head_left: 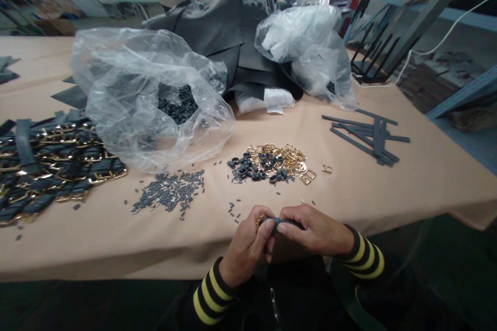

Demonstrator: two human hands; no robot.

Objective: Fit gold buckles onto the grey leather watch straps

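Observation:
Near the table's front edge, my left hand (248, 243) and my right hand (316, 228) meet around a short dark strap (276, 224). The left fingers pinch it beside a gold buckle (261, 220), which is partly covered by them. My right thumb and fingers are closed on the strap's other part. Just beyond the hands is a mixed pile of gold buckles (289, 156) and small dark loops (252, 168). A spread of tiny dark grey pieces (169, 190) lies to the left of that pile.
Finished-looking buckled straps (42, 165) are heaped at the left. A clear plastic bag (128, 114) holds many dark loops. Behind are dark sheets of material (217, 26) and another plastic bag (318, 51). Flat dark strips (373, 137) lie at the right; people stand in the background.

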